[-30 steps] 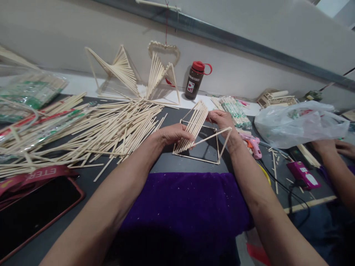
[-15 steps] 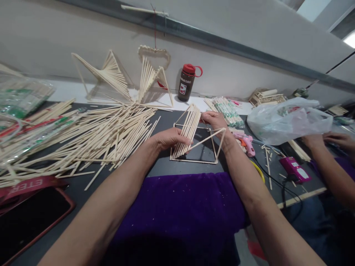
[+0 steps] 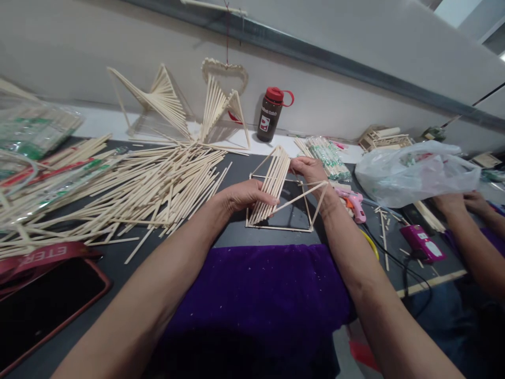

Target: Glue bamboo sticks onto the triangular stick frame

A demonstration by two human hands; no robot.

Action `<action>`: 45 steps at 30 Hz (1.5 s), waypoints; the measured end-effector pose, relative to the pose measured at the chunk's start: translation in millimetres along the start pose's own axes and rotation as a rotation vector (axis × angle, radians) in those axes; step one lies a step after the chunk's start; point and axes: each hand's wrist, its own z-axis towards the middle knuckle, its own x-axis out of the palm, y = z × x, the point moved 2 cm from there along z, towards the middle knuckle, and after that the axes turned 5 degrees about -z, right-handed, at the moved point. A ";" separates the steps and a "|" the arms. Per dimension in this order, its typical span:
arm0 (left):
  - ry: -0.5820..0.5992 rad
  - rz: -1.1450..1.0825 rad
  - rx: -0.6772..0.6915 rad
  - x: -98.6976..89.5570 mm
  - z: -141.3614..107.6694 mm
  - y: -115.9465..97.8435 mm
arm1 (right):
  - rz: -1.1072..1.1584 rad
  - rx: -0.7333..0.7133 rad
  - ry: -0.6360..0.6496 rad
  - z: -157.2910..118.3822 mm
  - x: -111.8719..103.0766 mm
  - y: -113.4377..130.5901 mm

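A small frame of pale wooden sticks [image 3: 279, 227] rests on the dark table, with a slanted row of parallel sticks [image 3: 277, 176] on its left side. My left hand [image 3: 248, 196] is closed on the lower part of this row, its thumb lying across the front. At the row's upper right end is my right hand [image 3: 310, 169], its fingers pinched together behind the frame; what they hold is too small to make out. Left of the frame lies a large loose pile of sticks [image 3: 165, 184].
Two finished stick models [image 3: 158, 100] and a dark bottle [image 3: 269, 116] stand at the back. To the right are a pink glue gun [image 3: 355, 202], a plastic bag [image 3: 414, 173], a magenta box [image 3: 422, 243] and another person's hands [image 3: 452, 204]. A phone [image 3: 51, 310] lies front left.
The whole view has shifted slightly, so things appear a little farther right. Both hands keep nearly the same places on the frame.
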 end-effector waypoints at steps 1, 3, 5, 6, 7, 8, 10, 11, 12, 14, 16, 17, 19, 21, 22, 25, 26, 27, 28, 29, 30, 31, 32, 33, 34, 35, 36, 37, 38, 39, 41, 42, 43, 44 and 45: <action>0.006 0.004 -0.001 -0.1 0.1 0.3 | -0.004 0.001 0.003 0.6 -0.2 -0.6; 0.005 0.008 -0.004 -0.6 0.4 0.8 | -0.018 -0.002 0.012 1.5 -0.4 -1.1; -0.016 0.004 -0.002 -1.5 0.9 1.2 | -0.030 -0.014 0.020 2.0 -0.5 -0.7; -0.027 0.000 0.000 -2.1 1.2 1.5 | -0.031 -0.020 0.025 2.2 -0.5 -0.6; -0.037 -0.007 -0.001 -2.7 1.6 2.0 | -0.029 -0.024 0.029 2.4 -0.5 -0.5; -0.043 -0.013 -0.005 -3.4 2.0 2.6 | -0.024 -0.026 0.033 2.6 -0.5 -0.6; -0.047 -0.016 -0.017 -4.6 2.7 3.9 | -0.015 -0.020 0.040 3.1 -0.4 -1.2; -0.049 -0.013 -0.020 -5.1 2.9 4.4 | -0.016 -0.015 0.042 3.3 -0.4 -1.4; -0.051 -0.011 -0.020 -5.4 2.9 4.7 | -0.020 -0.008 0.043 3.5 -0.2 -1.6; -0.048 -0.008 -0.016 -5.5 2.7 4.9 | -0.030 0.009 0.047 3.5 0.3 -1.2; -0.037 -0.008 -0.016 -4.9 2.3 4.7 | -0.039 0.012 0.041 2.8 0.9 0.5; -0.031 -0.005 -0.017 -4.6 2.1 4.6 | -0.042 0.007 0.035 2.1 1.1 1.8; -0.030 0.006 -0.020 -4.3 2.0 4.2 | -0.049 -0.009 0.021 0.8 1.2 4.4; -0.035 0.017 -0.023 -4.1 2.0 3.8 | -0.047 -0.017 0.019 -0.1 1.2 5.8; -0.037 0.020 -0.023 -4.0 2.1 3.5 | -0.039 -0.017 0.024 -0.3 1.3 5.9; -0.041 0.016 -0.021 -2.5 1.6 2.3 | 0.009 -0.014 0.043 0.2 2.4 4.2; -0.043 0.014 -0.023 -1.7 1.2 2.0 | 0.039 -0.011 0.052 0.5 3.2 3.3; -0.045 0.012 -0.028 -0.7 0.8 1.7 | 0.074 -0.004 0.060 0.9 4.1 2.3; -0.049 0.006 -0.034 0.3 0.3 1.5 | 0.113 0.006 0.065 1.4 4.9 1.2; -0.055 -0.002 -0.039 1.2 -0.1 1.3 | 0.152 0.019 0.060 2.0 5.3 0.1; -0.063 -0.011 -0.040 1.9 -0.5 1.2 | 0.182 0.037 0.045 2.6 5.0 -1.0; -0.071 -0.019 -0.039 2.4 -0.8 1.1 | 0.201 0.056 0.015 3.3 3.6 -2.2; -0.078 -0.023 -0.035 2.6 -0.9 1.0 | 0.208 0.075 -0.031 4.0 1.0 -3.3; -0.083 -0.024 -0.030 2.6 -1.0 1.0 | 0.207 0.091 -0.089 4.6 -2.8 -4.1; -0.084 -0.021 -0.025 2.3 -0.8 1.2 | 0.202 0.103 -0.156 4.9 -7.7 -4.4; -0.083 -0.018 -0.020 1.8 -0.6 1.4 | 0.198 0.113 -0.221 4.9 -13.2 -4.2; -0.081 -0.018 -0.013 1.2 -0.2 1.7 | 0.199 0.118 -0.281 4.6 -19.1 -3.3; -0.082 -0.021 -0.006 0.3 0.3 2.1 | 0.204 0.119 -0.329 4.0 -25.0 -1.5; -0.084 -0.023 -0.002 -0.5 0.8 2.6 | 0.209 0.116 -0.360 3.2 -30.8 1.1; -0.087 -0.026 -0.001 -1.3 1.3 3.0 | 0.211 0.107 -0.381 2.5 -36.3 4.6; -0.095 -0.030 -0.008 -2.1 1.9 3.6 | 0.203 0.073 -0.407 1.2 -47.2 14.0; -0.097 -0.031 -0.013 -2.1 2.0 3.7 | 0.197 0.048 -0.424 0.7 -52.7 19.7; -0.098 -0.032 -0.016 -1.8 2.0 3.5 | 0.190 0.020 -0.442 0.2 -58.2 25.8; -0.101 -0.033 -0.014 -1.4 1.8 3.1 | 0.184 -0.010 -0.460 -0.6 -63.5 32.1; -0.106 -0.035 -0.010 -0.9 1.5 2.5 | 0.179 -0.037 -0.477 -1.7 -68.4 38.4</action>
